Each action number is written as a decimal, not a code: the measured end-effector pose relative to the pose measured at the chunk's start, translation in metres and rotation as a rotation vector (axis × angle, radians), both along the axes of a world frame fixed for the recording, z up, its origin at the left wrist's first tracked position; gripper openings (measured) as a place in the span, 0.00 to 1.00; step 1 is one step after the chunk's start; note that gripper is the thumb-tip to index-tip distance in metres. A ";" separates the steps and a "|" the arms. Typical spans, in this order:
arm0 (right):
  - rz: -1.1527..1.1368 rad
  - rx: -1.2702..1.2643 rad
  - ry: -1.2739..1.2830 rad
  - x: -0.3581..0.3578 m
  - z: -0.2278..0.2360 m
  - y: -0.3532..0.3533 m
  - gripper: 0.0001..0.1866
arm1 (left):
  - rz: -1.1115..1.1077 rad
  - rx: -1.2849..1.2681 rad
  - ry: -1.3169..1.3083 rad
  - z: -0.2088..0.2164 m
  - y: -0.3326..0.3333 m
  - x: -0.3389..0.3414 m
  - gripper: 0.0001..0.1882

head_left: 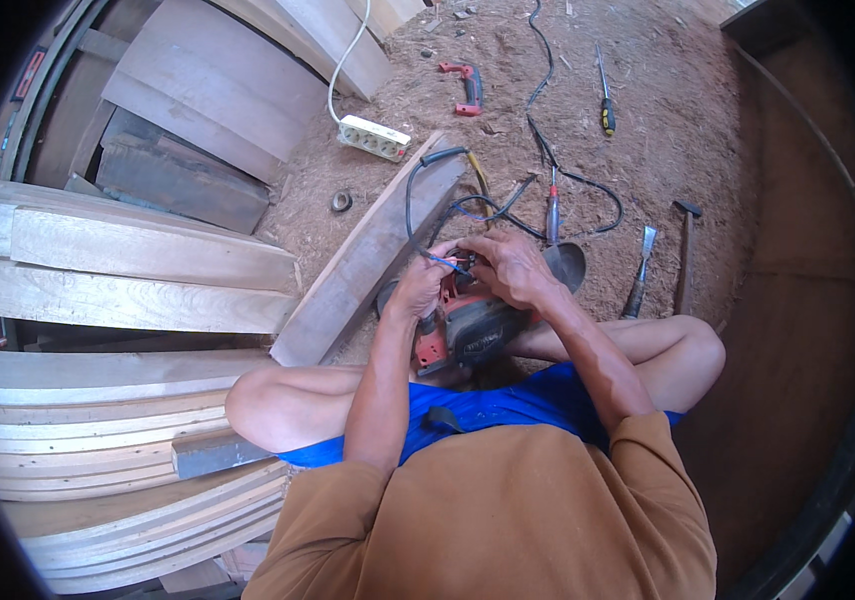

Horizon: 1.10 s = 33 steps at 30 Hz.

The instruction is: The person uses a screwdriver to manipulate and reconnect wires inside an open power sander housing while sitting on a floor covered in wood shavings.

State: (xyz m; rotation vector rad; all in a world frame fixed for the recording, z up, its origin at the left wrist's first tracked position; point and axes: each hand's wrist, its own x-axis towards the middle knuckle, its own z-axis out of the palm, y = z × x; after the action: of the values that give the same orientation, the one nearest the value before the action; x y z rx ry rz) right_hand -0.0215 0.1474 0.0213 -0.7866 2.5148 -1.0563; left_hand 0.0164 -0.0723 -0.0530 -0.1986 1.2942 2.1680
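A red and black power tool (488,325), its inner wiring exposed, sits between my folded legs. My left hand (426,285) is closed at the top of the tool, fingers pinching thin wires (438,258). Against it, my right hand (513,268) bends over the same spot with its fingertips closed together; what they pinch is too small to make out. A black power cord (413,195) loops up from the wiring. Farther off on the ground lies a loose red and black handle cover (468,90). Just beyond my right hand is a screwdriver (553,215) with a red and dark handle.
A wooden plank (373,255) lies slanted left of the tool. Stacked boards (148,265) fill the left side. A white power strip (375,137) and a tape roll (342,202) lie ahead. Rightward are a chisel (640,275), a hammer (687,250) and a yellow-black screwdriver (608,110).
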 end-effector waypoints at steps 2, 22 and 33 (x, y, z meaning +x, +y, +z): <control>-0.010 0.008 0.017 0.000 -0.004 0.002 0.24 | 0.020 -0.138 0.055 0.009 0.010 0.000 0.26; -0.112 0.020 -0.248 -0.020 -0.010 -0.002 0.15 | -0.091 -0.371 0.097 0.028 0.015 0.002 0.30; -0.065 0.085 -0.342 -0.032 -0.012 -0.002 0.16 | -0.024 -0.070 -0.002 0.013 0.004 0.001 0.24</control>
State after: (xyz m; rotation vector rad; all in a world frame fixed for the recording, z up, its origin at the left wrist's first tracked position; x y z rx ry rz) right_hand -0.0532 0.1451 0.0092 -0.4578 2.2879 -1.0006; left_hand 0.0171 -0.0683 -0.0402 -0.2124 1.3654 2.1034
